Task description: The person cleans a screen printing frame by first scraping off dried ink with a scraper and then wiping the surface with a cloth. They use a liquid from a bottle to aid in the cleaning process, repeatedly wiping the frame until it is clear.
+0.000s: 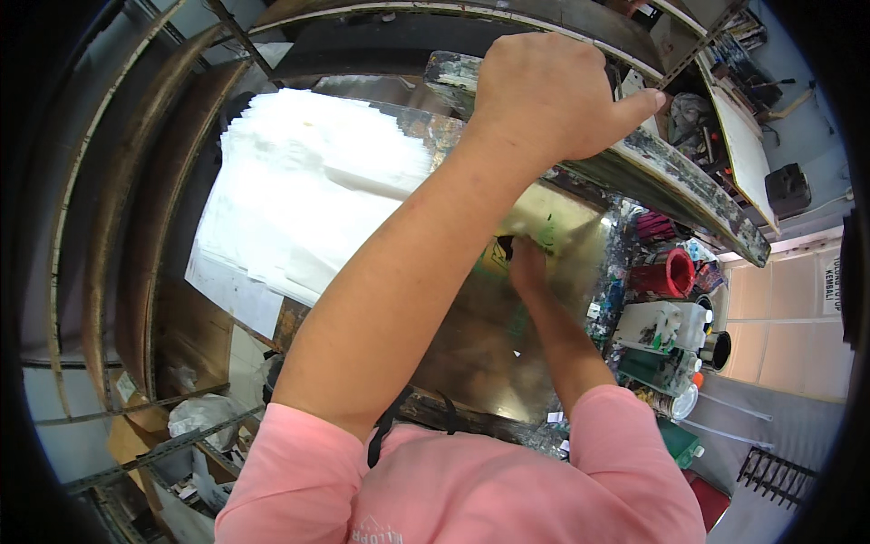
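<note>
My left hand (548, 95) is raised at the top middle, closed over a thick, paint-stained wooden beam (675, 186) with its thumb stretched out to the right. The beam slants from the upper middle down to the right. Lower and farther below it, my right hand (528, 263) is at a shiny yellowish-brown panel (480, 340). A small dark patch (505, 246) shows beside its fingers; I cannot tell whether it is held or is a mark. The right fingers are small and blurred. A large stack of white sheets (304, 181) lies left of my left forearm.
At the right stand a red container (666, 272), stained plastic bottles (666, 326) and a dark open can (716, 349). Curved-looking shelves (136, 208) rise at the left, with a clear plastic bag (199, 412) below them. A dark shelf (390, 41) spans the back.
</note>
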`<state>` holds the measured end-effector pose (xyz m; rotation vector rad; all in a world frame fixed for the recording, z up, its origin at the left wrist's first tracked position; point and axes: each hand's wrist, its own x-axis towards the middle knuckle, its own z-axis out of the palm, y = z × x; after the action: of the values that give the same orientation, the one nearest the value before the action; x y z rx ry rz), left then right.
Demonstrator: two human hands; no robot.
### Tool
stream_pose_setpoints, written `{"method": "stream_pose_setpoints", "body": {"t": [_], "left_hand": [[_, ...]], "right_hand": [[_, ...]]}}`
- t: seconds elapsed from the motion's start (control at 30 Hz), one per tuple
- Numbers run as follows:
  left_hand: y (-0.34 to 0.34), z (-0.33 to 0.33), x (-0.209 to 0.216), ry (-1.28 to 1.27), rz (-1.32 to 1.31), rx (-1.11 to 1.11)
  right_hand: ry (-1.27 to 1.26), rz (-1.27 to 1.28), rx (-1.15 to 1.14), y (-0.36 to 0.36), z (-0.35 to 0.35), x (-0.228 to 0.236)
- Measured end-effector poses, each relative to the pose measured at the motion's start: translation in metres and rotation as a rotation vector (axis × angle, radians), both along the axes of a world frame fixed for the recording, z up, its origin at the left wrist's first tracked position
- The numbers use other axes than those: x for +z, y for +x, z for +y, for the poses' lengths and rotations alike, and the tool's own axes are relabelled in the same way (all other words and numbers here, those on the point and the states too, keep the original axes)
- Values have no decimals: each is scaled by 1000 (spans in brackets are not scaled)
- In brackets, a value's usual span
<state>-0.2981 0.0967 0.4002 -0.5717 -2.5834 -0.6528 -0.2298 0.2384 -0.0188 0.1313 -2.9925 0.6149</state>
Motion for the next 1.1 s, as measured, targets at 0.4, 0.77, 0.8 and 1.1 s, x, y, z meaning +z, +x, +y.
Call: {"method": "stream_pose_setpoints", "body": {"t": [0.4, 0.77, 0.8, 1.1], "left_hand": [[-3, 7, 5, -51, 9, 32], [-1, 4, -5, -96, 45, 7], [1, 3, -5, -96, 42, 2], [5, 1, -8, -58, 87, -38]], "right_hand": [[-13, 23, 414, 58, -43, 10], [167, -104, 64, -21, -52, -2], [134, -52, 93, -17, -56, -2], [149, -47, 186, -8, -50, 1]]}}
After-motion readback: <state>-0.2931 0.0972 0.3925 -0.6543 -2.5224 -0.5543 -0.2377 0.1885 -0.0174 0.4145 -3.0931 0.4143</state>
